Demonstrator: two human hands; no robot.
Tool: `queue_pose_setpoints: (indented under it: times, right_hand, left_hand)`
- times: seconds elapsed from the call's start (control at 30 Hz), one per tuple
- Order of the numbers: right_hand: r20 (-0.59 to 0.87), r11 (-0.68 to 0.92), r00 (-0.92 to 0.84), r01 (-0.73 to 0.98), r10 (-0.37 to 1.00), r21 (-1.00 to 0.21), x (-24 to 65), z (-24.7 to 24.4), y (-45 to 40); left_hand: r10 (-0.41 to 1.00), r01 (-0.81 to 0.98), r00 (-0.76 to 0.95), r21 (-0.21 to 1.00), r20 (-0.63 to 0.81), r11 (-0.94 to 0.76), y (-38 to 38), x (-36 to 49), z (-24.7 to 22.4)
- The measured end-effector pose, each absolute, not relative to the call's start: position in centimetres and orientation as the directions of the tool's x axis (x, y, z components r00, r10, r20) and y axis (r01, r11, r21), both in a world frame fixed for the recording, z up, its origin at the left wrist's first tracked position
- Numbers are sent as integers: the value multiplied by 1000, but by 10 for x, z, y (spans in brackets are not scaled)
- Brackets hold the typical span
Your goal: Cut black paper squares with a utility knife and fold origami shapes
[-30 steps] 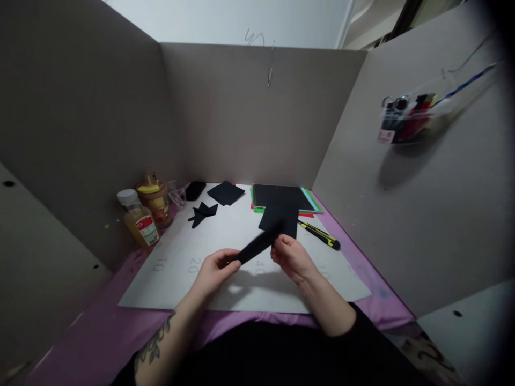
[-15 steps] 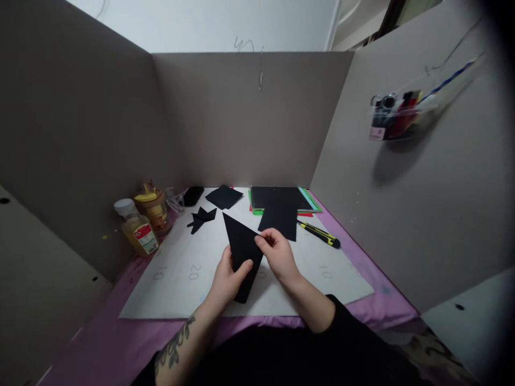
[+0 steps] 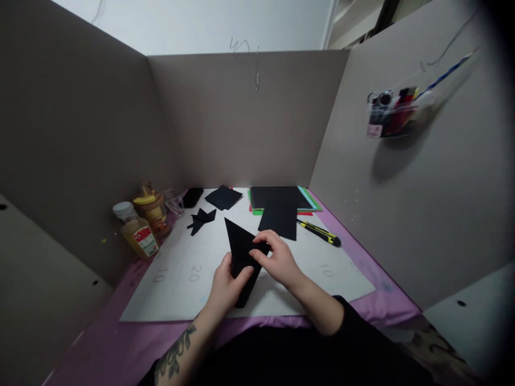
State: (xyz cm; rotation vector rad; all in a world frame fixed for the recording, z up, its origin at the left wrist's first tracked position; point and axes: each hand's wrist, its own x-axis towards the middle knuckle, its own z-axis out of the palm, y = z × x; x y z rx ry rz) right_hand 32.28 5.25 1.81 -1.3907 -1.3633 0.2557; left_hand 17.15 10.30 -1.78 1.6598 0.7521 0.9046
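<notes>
A folded piece of black paper (image 3: pixel 240 247), pointed at its top, is held up over the white board in front of me. My left hand (image 3: pixel 227 281) grips its lower left side, thumb on the front and fingers behind. At the right edge, my right hand (image 3: pixel 276 258) has its thumb and fingers closed on the paper's corner. Beyond the hands lies a black paper sheet (image 3: pixel 279 221). A folded black paper figure (image 3: pixel 201 219) rests to the left.
A white board (image 3: pixel 164 300) covers a purple cloth. At the back are black paper squares (image 3: pixel 223 198) and a coloured paper stack (image 3: pixel 277 197). A yellow-black utility knife (image 3: pixel 319 233) lies right; a glue bottle (image 3: pixel 139 233) stands left. Grey panels enclose three sides.
My right hand has shifted its fingers further over the paper's right corner. The paper sits slightly lower, and my left hand keeps its grip.
</notes>
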Motion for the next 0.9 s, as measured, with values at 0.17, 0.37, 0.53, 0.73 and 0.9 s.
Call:
queue_pose_setpoints:
  times: [0.17,0.37,0.53,0.73,0.9]
  right_hand:
    - [449,266,358,457,819,-849,323,16,53]
    - [460,250,415,467,785,-848,323,16,52]
    - [481,248,386,515,787,-820,324,16,49]
    - [476,229,373,543,796,-808,324,16,48]
    - [469,232,363,534,806,-813,324,16,48]
  left_hand:
    - [815,-19,550,978,183,-207,100,173,-23]
    - [848,-22,520,994,99,-103,93,176,-25]
    - [830,16,551,994,81,-107,93,176,-25]
    - [793,48,596,980,128,-194,95,169,-26]
    - [759,-37,646,997,78,-71,93,172,-26]
